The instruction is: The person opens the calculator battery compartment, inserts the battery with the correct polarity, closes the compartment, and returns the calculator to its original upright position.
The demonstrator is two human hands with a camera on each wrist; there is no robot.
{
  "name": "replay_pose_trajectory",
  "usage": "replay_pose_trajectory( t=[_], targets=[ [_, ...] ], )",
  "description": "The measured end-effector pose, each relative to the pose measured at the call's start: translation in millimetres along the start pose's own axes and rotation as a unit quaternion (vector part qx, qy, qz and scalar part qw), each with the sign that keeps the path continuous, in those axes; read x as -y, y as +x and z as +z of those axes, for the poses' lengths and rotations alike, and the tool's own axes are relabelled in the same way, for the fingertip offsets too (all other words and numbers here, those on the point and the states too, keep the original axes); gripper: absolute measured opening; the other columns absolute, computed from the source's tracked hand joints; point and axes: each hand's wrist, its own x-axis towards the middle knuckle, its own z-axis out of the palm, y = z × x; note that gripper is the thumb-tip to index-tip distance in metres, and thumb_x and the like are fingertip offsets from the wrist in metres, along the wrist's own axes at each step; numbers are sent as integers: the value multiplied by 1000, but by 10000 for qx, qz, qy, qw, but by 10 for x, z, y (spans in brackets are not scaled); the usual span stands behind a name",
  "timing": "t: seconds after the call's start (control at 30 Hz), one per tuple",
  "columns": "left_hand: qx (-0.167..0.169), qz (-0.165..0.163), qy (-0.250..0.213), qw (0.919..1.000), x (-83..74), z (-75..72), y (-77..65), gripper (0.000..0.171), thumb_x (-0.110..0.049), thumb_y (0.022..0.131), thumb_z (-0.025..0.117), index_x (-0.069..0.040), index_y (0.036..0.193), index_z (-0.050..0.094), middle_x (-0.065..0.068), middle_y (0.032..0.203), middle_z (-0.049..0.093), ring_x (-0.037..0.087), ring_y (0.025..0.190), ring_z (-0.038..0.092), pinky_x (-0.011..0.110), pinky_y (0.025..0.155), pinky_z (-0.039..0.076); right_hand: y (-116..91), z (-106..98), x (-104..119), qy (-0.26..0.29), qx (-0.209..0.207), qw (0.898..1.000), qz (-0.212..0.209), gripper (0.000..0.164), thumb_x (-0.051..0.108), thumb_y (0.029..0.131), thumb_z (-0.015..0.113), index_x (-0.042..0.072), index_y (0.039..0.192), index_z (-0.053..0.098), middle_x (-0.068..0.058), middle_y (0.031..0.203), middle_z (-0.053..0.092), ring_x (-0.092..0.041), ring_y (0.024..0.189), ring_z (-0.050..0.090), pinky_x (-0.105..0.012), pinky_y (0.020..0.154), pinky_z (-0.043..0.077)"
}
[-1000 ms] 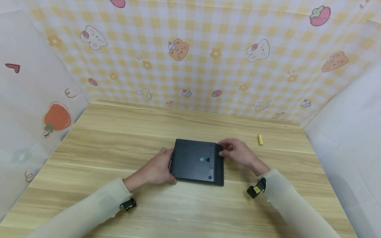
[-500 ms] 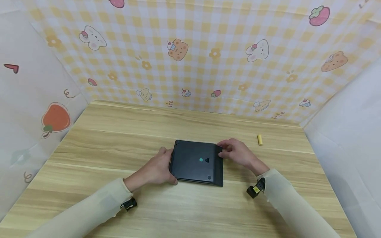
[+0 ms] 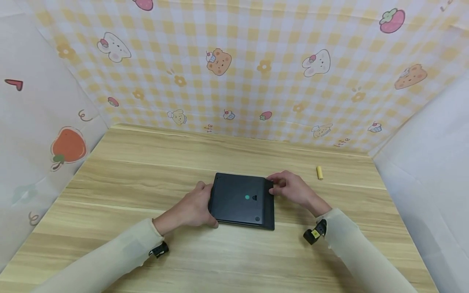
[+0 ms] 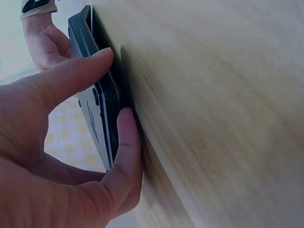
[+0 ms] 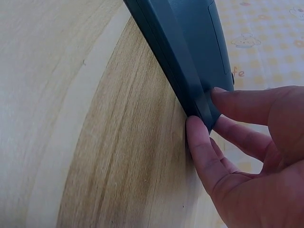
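Checked cloth (image 3: 238, 95), yellow/white w/ cartoon prints, hangs along far edge of wood tbl (image 3: 234, 260), well beyond both hands. White L cloth (image 3: 33, 171) runs along tbl's L edge, well out from L hand (image 3: 192, 208); white R cloth (image 3: 432, 171) along R edge, well out from R hand (image 3: 293, 188). Wide span of wood betw. L hand & L edge; deep strip betw. hands & far edge; more wood nearside of both, betw. the forearms. R of R hand: room to R edge, w/ one small obj. in it. L sleeve (image 3: 106, 256) & R sleeve (image 3: 359, 244), both pale, take up the near corners.

Flat blk device (image 3: 234, 189) sits betw. hands, over tbl; full contact w/ wood: can't tell. L hand grips its L side, thumb at near L corner; L wrist view has a fingertip at lower rim, next to wood. R hand pinches R edge nr far R corner, thumb on upper face. Both grips narrow, approx. device thickness. Near R corner juts free, nearside of R hand.

L wrist unit (image 3: 158, 250) & R wrist unit (image 3: 315, 232), blk, at sleeve ends. Yellow cylinder (image 3: 320, 173) lies beyond & R of R hand, apart from it. Dark half-round mark (image 3: 254, 197) & green dot (image 3: 247, 197) on device, nearer R hand.
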Motion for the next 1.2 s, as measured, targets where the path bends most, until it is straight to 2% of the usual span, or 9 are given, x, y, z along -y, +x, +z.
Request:
replay_pose_trajectory(
  t=[0.4, 0.77, 0.93, 1.03, 1.2],
  targets=[
    [43, -34, 160, 9999, -1, 8, 6, 120, -23, 67, 109, 11, 161, 42, 24, 138, 52, 32, 101, 65, 48, 93, 60, -11, 12, 2, 92, 24, 10000, 19, 40, 9, 102, 77, 1, 141, 73, -19, 133, 64, -26, 100, 65, -41, 85, 52],
    [93, 31, 8, 10000, 12, -18, -1, 121, -27, 69, 107, 11, 162, 40, 24, 142, 50, 30, 100, 64, 46, 92, 59, -5, 4, -25, 84, -17, 10000, -41, 41, 9, 101, 77, 0, 141, 72, -17, 131, 65, -28, 104, 65, -42, 87, 52],
    [68, 33, -170, 9998, 33, -37, -14, 122, -30, 71, 105, 10, 164, 38, 23, 141, 50, 29, 99, 62, 45, 90, 59, -28, 7, -30, 287, -11, 9996, 0, 42, 10, 101, 75, -2, 141, 70, -19, 135, 65, -30, 108, 67, -44, 90, 54],
    [10, 3, -221, 9998, 46, -49, -4, 122, -34, 73, 103, 9, 166, 37, 21, 138, 51, 28, 98, 61, 45, 87, 58, -50, 15, -30, 360, -98, 9993, 0, 41, 11, 102, 74, -1, 141, 69, -21, 138, 65, -32, 111, 68, -46, 92, 56],
    [-180, -20, -224, 9996, 63, -92, 21, 119, -41, 77, 101, 6, 167, 38, 21, 143, 50, 31, 105, 61, 49, 92, 57, -89, 29, -5, 287, -386, 9986, -205, 36, 11, 104, 74, 1, 138, 70, -19, 136, 66, -33, 113, 70, -47, 91, 60]
  ],
)
